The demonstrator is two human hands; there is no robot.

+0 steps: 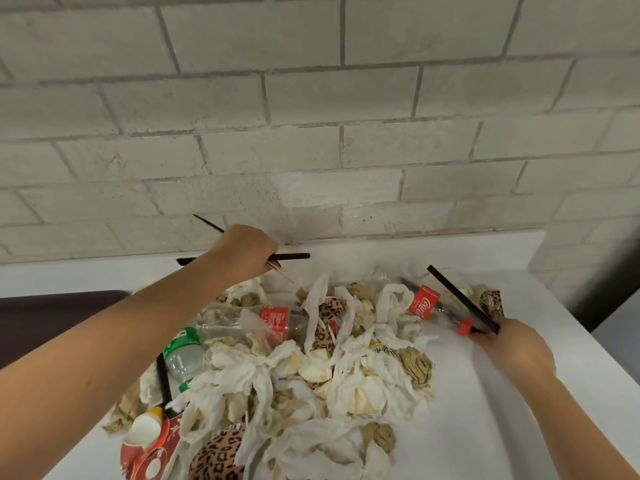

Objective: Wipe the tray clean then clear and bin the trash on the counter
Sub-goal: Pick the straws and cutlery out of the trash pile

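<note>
Left hand [242, 252] clutches thin black sticks [294, 256]; right hand [516, 348] pinches one black straw [460, 297]. Three clear plastic bottles lie among crumpled white tissues [360, 382] piled across the white counter [485, 427].

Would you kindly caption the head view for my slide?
Left hand and right hand each lift black straws from a counter heaped with tissues and bottles.

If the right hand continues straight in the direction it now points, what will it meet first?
Probably the red cap of the cola bottle, just beyond the right hand, which already grips a black straw. Depth is unclear.
</note>
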